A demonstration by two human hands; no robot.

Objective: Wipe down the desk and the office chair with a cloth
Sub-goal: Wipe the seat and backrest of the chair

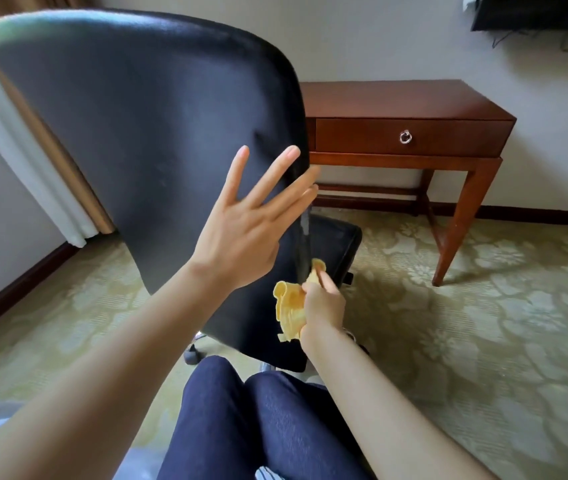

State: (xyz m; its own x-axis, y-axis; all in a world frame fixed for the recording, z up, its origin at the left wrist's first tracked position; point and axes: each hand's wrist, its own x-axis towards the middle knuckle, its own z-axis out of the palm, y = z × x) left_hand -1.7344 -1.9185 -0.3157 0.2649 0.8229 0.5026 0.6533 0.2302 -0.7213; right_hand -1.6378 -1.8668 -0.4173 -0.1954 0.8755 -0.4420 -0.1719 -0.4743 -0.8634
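Our left hand, fingers spread, hovers at the chair back while our right hand grips the yellow cloth against its edge.

A carpeted hotel-like room: wooden desk, curtain, patterned carpet.

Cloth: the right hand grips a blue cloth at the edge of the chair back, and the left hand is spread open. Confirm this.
Wrong on colour: the head view shows the cloth is yellow, not blue. The rest stands: the right hand grips it at the edge of the chair back, and the left hand is spread open.
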